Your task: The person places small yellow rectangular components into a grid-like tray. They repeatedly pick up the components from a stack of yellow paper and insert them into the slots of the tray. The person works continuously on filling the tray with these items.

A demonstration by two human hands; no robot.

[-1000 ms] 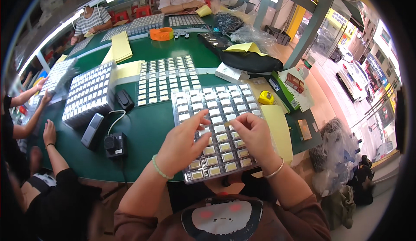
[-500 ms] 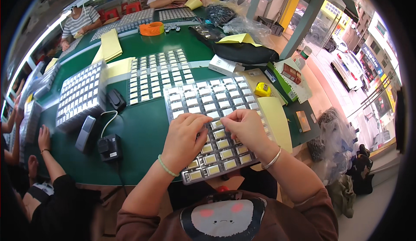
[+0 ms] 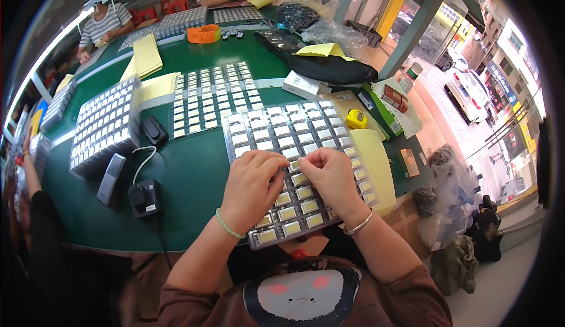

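Note:
A clear plastic tray (image 3: pixel 282 240) with rows of small rectangular parts lies tilted before me, its near edge over the table's front edge. The nearer parts (image 3: pixel 291 228) have pale yellow tops, the farther ones (image 3: pixel 286 141) white or silvery tops. My left hand (image 3: pixel 254 181) rests over the tray's left middle, fingers bent together with their tips at a part. Close beside it, my right hand (image 3: pixel 331 177) pinches thumb and forefinger together just above the same row. Anything between the fingertips of either hand is too small or hidden to make out.
Left on the green table (image 3: pixel 176 221) are a stack of filled trays (image 3: pixel 106 130), a grey device (image 3: pixel 110 178) and a black adapter (image 3: pixel 145 198). Another tray (image 3: pixel 215 100) lies beyond. Rightward sit yellow paper (image 3: pixel 376 162) and a tape measure (image 3: pixel 356 119). Several people work around the table.
My right hand has shifted slightly, its pinched fingertips staying over the tray; my left hand stays nearly in place. A co-worker's hand at the left has drawn back from the table edge.

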